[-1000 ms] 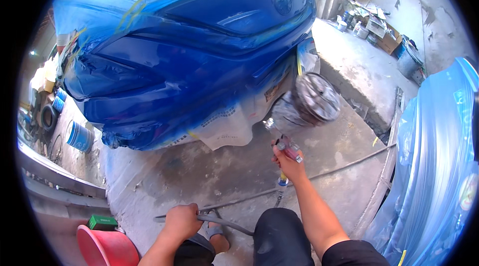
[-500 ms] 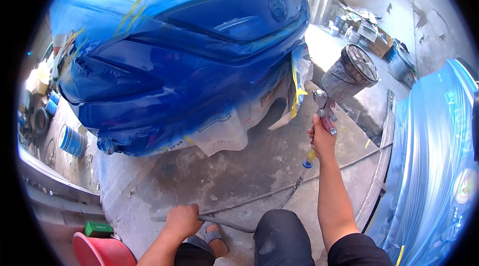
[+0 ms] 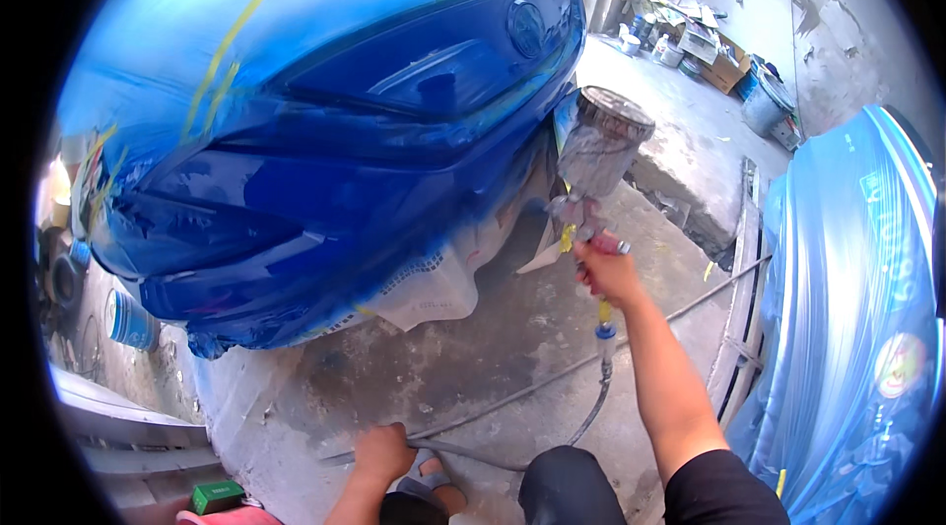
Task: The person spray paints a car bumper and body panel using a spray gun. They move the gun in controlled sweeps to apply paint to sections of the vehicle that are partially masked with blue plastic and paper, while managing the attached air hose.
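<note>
My right hand [image 3: 606, 269] grips a spray gun [image 3: 591, 229] with a paint-smeared cup [image 3: 599, 136] on top. A hose hangs from the yellow-and-blue fitting [image 3: 605, 330] below its handle. The gun is in front of the lower right of a glossy blue car bumper [image 3: 325, 190], surrounded by blue-tinted plastic sheeting, yellow tape and paper masking [image 3: 434, 284]; I cannot tell how near the nozzle is. My left hand [image 3: 382, 448] is closed on a grey hose [image 3: 458, 449] low in the view, above my sandalled foot and beside my bent knee [image 3: 572, 484].
Plastic-wrapped bodywork [image 3: 833, 308] stands at the right. A concrete step [image 3: 670, 165] leads to boxes [image 3: 724, 67] and cans against a wall. At the left are a blue bucket [image 3: 130, 320], tyres and a metal edge. A red tub [image 3: 227, 515] and green box [image 3: 217, 495] sit at lower left.
The spray gun in my right hand first rose rightward, then moved back left and slightly down. The view has turned right a little. My left hand still holds the hose.
</note>
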Demonstrator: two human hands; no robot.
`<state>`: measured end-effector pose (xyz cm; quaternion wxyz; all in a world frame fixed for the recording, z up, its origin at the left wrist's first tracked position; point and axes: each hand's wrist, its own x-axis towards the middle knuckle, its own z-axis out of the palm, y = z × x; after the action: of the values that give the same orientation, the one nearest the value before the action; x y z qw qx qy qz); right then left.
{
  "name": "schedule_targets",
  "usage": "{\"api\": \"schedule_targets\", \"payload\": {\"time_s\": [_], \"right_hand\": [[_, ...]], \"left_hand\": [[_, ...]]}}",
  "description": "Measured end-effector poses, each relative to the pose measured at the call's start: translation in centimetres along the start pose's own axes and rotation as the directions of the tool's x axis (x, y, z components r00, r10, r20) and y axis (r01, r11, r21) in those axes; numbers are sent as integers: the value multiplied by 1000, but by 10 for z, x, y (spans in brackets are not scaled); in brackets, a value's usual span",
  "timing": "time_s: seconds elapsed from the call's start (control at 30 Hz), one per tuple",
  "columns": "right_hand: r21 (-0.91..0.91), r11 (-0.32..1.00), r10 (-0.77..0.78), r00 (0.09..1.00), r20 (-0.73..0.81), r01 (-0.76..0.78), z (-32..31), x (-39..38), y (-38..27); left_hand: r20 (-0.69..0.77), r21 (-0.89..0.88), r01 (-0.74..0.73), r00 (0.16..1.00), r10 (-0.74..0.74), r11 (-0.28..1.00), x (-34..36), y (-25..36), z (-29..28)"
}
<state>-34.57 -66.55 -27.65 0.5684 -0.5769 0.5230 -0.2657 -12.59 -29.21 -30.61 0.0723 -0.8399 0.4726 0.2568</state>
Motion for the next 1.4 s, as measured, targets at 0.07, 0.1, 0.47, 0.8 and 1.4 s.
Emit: {"api": "schedule_targets", "payload": {"time_s": [0.07,0.1,0.47,0.8,1.4], "right_hand": [[-35,998,-50,993,-111,46,-17,27,-26],[-83,996,-38,986,-162,25,-28,38,-37],[94,993,-42,952,-303,74,-52,98,-87],[59,976,164,880,445,-211,-114,48,-41],[55,996,-79,991,110,74,-132,111,-76]], "left_hand": [[14,-108,44,999,-42,993,-6,10,-5],[34,-155,68,997,-63,986,-13,16,-11],[328,-145,319,909,-259,937,-111,33,-2],[444,-38,420,820,-362,907,-146,185,4],[617,-150,564,695,-368,812,-190,299,10]]}}
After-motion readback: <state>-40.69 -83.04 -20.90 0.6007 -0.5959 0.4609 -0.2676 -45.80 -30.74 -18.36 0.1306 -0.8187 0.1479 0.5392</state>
